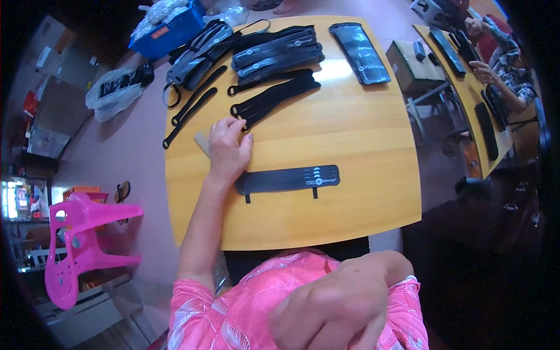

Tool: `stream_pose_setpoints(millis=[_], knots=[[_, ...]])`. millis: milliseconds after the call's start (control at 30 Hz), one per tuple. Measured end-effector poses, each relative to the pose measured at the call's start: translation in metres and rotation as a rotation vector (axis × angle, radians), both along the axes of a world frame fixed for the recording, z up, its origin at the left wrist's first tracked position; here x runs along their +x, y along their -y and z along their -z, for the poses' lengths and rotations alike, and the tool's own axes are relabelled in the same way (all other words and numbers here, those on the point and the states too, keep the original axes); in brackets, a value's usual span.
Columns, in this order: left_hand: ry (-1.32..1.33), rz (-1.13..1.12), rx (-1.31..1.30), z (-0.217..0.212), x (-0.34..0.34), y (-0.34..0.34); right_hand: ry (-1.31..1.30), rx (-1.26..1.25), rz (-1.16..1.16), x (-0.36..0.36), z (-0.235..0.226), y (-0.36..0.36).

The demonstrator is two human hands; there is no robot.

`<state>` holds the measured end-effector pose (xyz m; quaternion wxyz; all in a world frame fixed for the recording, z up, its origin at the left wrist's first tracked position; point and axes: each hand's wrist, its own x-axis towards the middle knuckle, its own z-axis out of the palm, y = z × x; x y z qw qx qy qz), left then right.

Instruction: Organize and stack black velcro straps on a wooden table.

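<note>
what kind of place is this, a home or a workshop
Likely a small assembly workshop: a wooden table holds piles of black straps, a blue crate sits on the floor, and another person works at a second table.

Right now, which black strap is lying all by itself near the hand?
The flat black strap beside the left hand, lying alone mid-table. The other straps sit piled together at the table's far end.

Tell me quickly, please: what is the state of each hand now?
Left hand: open, flat on the table, touching the end of a black strap.
Right hand: near the camera, curled; holding anything cannot be told.
</note>
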<state>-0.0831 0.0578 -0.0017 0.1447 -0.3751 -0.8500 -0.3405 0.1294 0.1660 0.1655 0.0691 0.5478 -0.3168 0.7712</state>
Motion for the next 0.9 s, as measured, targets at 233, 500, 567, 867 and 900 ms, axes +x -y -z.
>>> stream_pose_setpoints(millis=[233,500,567,867,900], knots=[[-0.167,0.072,-0.167,0.002,-0.015,0.000,0.194,0.907,0.888,-0.052,0.057,-0.043],[-0.039,0.171,-0.026,-0.008,-0.003,0.000,-0.086,1.302,1.679,-0.150,0.154,-0.070],[0.142,0.249,0.044,-0.005,-0.008,0.003,-0.099,1.384,1.595,-0.155,0.168,-0.070],[0.198,0.358,-0.341,0.000,-0.022,0.011,-0.085,1.205,1.705,-0.158,0.181,-0.079],[0.202,0.363,-0.340,0.000,-0.023,0.012,-0.080,1.211,1.705,-0.157,0.182,-0.076]])
